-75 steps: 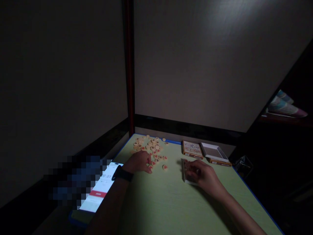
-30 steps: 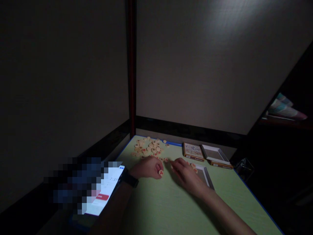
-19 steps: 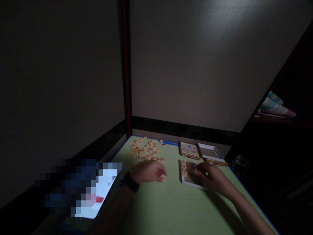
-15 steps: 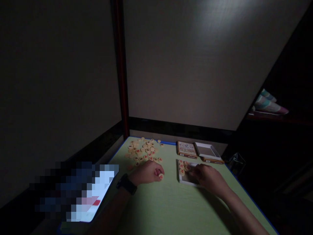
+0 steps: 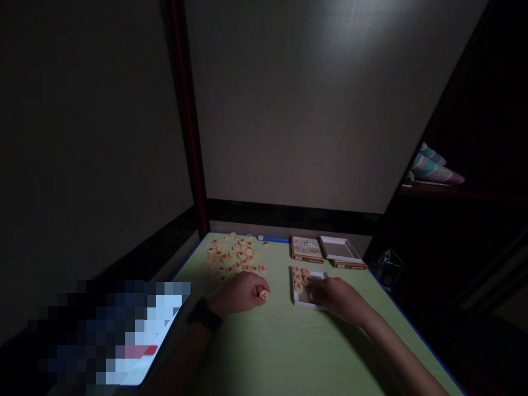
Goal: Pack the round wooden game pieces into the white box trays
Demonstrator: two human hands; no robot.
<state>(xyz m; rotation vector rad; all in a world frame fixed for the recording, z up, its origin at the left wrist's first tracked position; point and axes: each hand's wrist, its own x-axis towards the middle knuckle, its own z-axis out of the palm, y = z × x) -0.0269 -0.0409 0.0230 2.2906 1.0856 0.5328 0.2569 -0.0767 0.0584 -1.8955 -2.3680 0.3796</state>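
Note:
My left hand (image 5: 241,292), with a dark watch on its wrist, is closed around a round xiangqi piece (image 5: 264,295) whose red character shows. It hovers over or rests on the green table, near the loose pieces. My right hand (image 5: 336,297) reaches into a shallow white box tray (image 5: 295,297). Its fingertips pinch a pale xiangqi piece (image 5: 312,293), partly covered by the fingers. Several red-marked xiangqi pieces (image 5: 298,285) lie in the tray's left part. The tray's right side is hidden behind my right hand.
Many xiangqi pieces (image 5: 237,250) are scattered at the far left of the green table (image 5: 256,352). A printed box (image 5: 306,248) and another white tray (image 5: 340,248) on a box stand at the back right. A lit, partly blurred screen (image 5: 144,352) is at the left edge.
The whole view has shifted, so things sit further left. My right hand has moved slightly within the tray, and a piece now shows at its fingertips. My left hand still holds its piece.

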